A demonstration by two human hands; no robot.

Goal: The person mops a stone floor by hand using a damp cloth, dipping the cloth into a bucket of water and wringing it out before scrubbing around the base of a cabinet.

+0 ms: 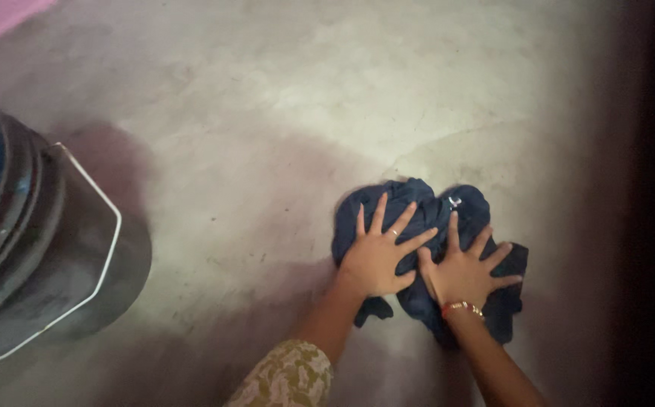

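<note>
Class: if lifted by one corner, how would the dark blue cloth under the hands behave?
The dark blue cloth would probably droop limply: it lies crumpled. It may slide on the smooth floor, since both hands press it flat.

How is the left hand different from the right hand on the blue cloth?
The left hand wears a ring, the right hand has none. The right hand's wrist has a red and gold bangle; the left hand's arm has a patterned sleeve. Both press flat, fingers spread, on the dark blue cloth.
</note>
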